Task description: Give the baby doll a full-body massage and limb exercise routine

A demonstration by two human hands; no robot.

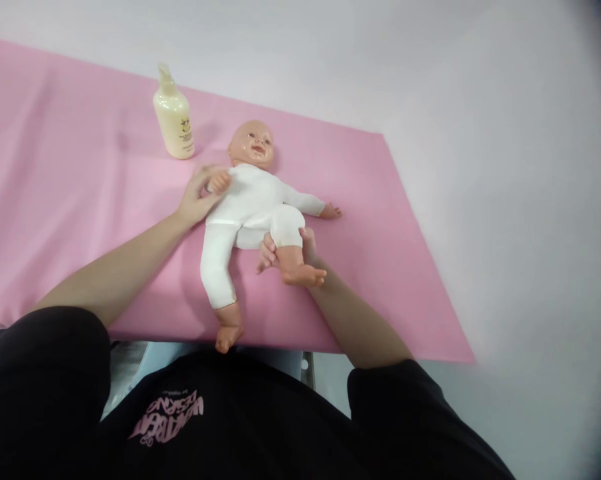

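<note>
A baby doll point(253, 200) in a white bodysuit lies face-up on the pink sheet point(70, 187) over the tabletop. The left hand point(197, 197) is closed around the doll's near wrist; the right hand point(285, 253) is wrapped around its bare lower leg — that leg is lifted and bent. The cream lotion bottle point(173, 119) stands apart, capped — seemingly not yet used.

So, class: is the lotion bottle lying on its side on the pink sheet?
No, the lotion bottle stands upright on the pink sheet, beyond the baby doll near its head.
</note>
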